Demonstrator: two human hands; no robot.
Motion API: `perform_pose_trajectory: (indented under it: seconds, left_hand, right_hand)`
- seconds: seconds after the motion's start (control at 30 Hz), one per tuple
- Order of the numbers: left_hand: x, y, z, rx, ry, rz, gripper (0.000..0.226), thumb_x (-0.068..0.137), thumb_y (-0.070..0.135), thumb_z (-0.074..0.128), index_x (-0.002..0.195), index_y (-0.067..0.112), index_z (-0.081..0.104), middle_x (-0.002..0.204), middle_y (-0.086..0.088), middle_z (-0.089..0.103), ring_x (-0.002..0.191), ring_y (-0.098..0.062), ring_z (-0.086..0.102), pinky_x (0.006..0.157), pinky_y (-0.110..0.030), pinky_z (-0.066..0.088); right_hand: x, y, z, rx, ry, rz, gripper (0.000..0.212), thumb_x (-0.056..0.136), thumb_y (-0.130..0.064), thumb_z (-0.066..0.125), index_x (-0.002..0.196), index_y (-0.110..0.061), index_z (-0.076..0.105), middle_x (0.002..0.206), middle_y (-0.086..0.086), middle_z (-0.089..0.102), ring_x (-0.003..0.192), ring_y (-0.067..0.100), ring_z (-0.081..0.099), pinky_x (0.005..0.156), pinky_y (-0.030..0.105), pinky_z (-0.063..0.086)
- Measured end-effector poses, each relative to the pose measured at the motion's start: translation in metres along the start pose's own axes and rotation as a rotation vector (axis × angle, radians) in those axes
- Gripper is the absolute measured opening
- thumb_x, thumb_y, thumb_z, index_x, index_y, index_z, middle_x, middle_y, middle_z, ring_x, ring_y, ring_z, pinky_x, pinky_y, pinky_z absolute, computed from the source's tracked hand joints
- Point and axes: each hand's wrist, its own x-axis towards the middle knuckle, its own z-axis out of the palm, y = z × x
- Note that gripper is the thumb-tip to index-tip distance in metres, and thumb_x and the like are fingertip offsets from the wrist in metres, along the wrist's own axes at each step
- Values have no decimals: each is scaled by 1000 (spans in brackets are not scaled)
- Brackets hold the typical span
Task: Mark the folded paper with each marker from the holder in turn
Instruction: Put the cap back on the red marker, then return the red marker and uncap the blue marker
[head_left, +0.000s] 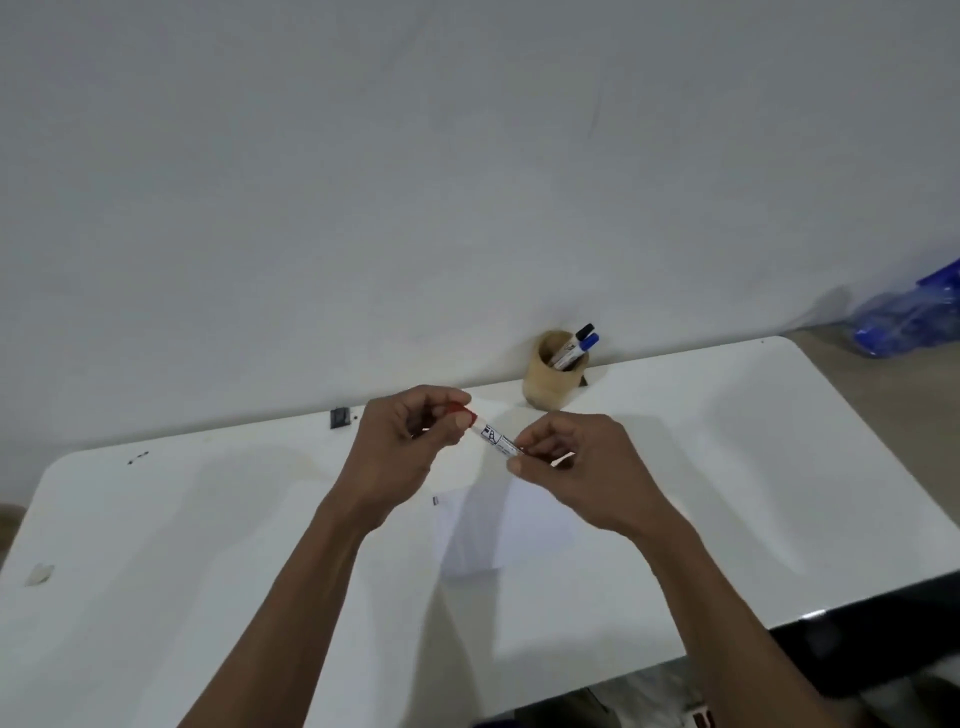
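Red-capped marker (485, 430) held over table (156, 597) centre above folded paper (524, 519), left hand (400, 457) pinching cap, right hand (576, 478) clamping barrel; light, stiff, smooth plastic, likely slippery; best gripped mid-barrel.

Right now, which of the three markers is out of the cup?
The red-capped marker, held between the left hand and right hand. The black and blue ones stand in the cup.
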Motion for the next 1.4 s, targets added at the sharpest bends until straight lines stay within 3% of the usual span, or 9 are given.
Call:
perform_pose_trajectory:
  seconds: [0.13,0.23,0.33,0.43,0.57,0.7,0.87,1.23,1.4]
  left_hand:
    - [32,10,33,206,-42,68,16,87,8,74,101,16,77,80,1,72,74,-7,64,77,-30,58]
    - [50,12,58,286,-39,104,19,87,11,75,106,16,76,83,0,75,76,-5,66,75,-28,59]
    - [64,6,77,273,21,64,28,85,18,78,112,18,72,87,0,75,78,0,66,73,-20,57]
    - [78,-10,89,304,104,-4,36,83,24,80,117,20,70,93,4,73,78,3,65,73,-22,57]
    - [97,-35,106,406,176,-63,54,79,30,83,128,20,61,110,3,70,92,-7,67,77,-19,52]
    - [117,-57,127,485,187,-110,80,75,37,86,142,20,46,134,-2,60,110,-14,60,93,-36,55]
    - [128,-69,145,449,192,-159,97,70,42,88,149,22,36,150,-1,49,131,-20,53,106,-46,51]
    - [130,-80,151,366,235,-10,71,74,35,87,134,25,49,130,13,63,119,-10,61,95,-44,57]
    - [130,-80,152,326,237,33,66,76,31,86,131,26,52,127,12,65,117,-7,62,92,-36,59]
  right_hand:
    - [15,14,-8,-38,14,-10,23,84,-18,81,103,-26,71,87,-12,71,64,7,66,56,34,61]
    - [25,23,-18,-63,-12,-61,42,91,-12,72,122,-36,58,92,-8,67,68,15,68,56,42,62]
    - [38,28,-34,-43,66,-121,60,94,-8,67,131,-50,43,95,-5,67,71,15,70,57,29,61]
    - [56,31,-54,61,279,-152,69,96,-7,65,141,-48,33,98,-13,68,72,2,72,56,11,53]
    - [89,37,-75,134,444,-172,83,89,1,72,150,-39,31,104,-10,68,78,3,75,66,10,53]
    - [122,38,-79,162,532,-239,72,90,-3,72,146,-28,36,103,0,69,79,6,76,74,13,56]
    - [150,49,-68,112,567,-245,55,93,-13,72,137,-27,42,92,-22,67,91,1,71,82,28,61]
    - [164,80,-46,92,489,-168,29,94,-13,69,118,-23,55,95,-15,69,84,-9,67,73,8,52]
    - [166,87,-40,21,480,-120,21,94,-14,70,113,-16,61,95,-4,73,80,6,65,70,3,47]
